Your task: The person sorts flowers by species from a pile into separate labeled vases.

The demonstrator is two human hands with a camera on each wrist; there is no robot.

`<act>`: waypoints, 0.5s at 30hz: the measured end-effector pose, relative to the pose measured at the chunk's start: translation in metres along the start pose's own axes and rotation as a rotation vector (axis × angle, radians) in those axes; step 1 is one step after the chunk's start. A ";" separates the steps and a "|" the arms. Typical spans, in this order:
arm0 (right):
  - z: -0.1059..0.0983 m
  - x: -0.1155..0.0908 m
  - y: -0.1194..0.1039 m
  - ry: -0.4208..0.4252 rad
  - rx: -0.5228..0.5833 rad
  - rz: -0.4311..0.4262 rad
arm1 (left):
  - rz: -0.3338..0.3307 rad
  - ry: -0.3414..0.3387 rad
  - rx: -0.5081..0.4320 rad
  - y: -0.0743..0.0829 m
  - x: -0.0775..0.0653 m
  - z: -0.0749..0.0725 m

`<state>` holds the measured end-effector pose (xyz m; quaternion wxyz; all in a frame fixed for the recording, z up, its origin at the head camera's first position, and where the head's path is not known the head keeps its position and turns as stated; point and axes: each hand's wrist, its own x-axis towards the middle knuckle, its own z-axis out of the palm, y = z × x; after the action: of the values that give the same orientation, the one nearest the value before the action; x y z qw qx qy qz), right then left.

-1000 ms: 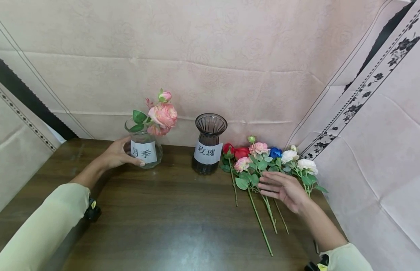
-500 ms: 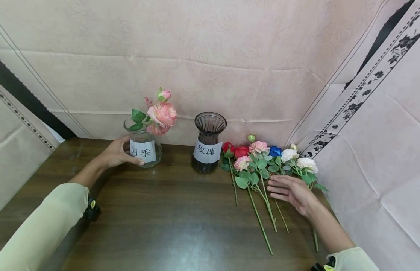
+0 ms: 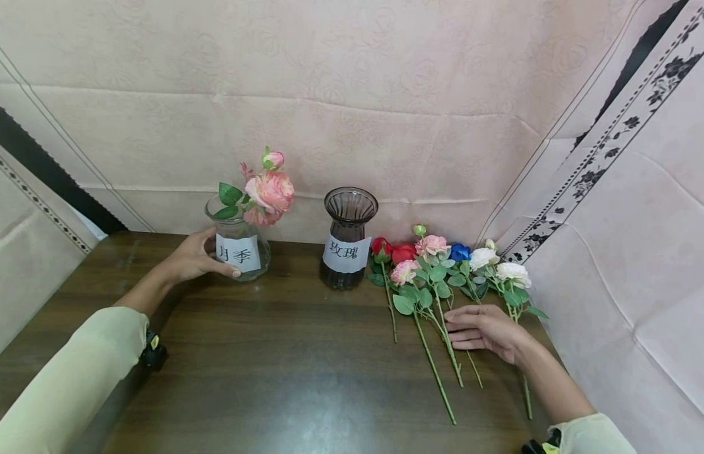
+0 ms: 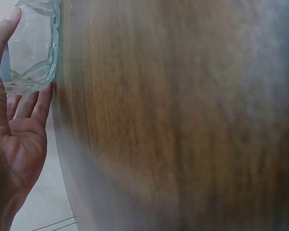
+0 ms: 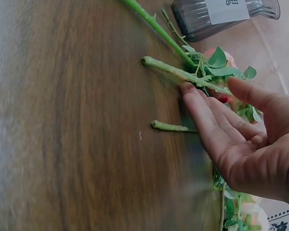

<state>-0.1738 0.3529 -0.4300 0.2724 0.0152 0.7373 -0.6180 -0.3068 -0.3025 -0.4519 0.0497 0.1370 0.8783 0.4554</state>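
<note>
My left hand [image 3: 190,258] holds a clear glass vase [image 3: 263,257] by its side, thumb across the front near a white paper label. Upright in that vase stands a pink flower [image 3: 270,192] with a bud and green leaves. In the left wrist view, the fingers [image 4: 41,107] reach behind the glass base. On the right, my right hand [image 3: 488,331] is low over the flower stems. Its fingertips are at a green stem [image 5: 171,70] of a pink flower [image 3: 405,272], thumb apart from the fingers; whether they touch it I cannot tell. A shorter stem [image 5: 171,127] passes behind the hand.
A dark glass vase [image 3: 343,280] with a white label stands mid-table near the back cloth [image 3: 352,145]. Right of it lie red flowers [image 3: 404,253], a blue flower [image 3: 460,252] and white flowers [image 3: 513,274], heads toward the back. The brown wooden table [image 3: 283,372] extends in front.
My right hand first moved right, then came down and nearer to me, toward the stems. My left hand stays on the clear vase.
</note>
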 end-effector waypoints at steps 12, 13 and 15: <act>0.021 0.006 -0.001 -0.034 -0.046 0.032 | 0.012 0.010 0.010 0.000 -0.001 0.000; 0.022 0.006 -0.001 -0.035 -0.046 0.032 | 0.013 0.011 0.009 0.000 -0.001 0.000; 0.023 0.007 0.000 -0.045 -0.038 0.026 | 0.014 0.011 0.004 0.001 -0.001 0.000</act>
<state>-0.1705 0.3300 -0.4351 0.2972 0.0058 0.7422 -0.6007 -0.3054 -0.3025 -0.4511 0.0415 0.1409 0.8784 0.4549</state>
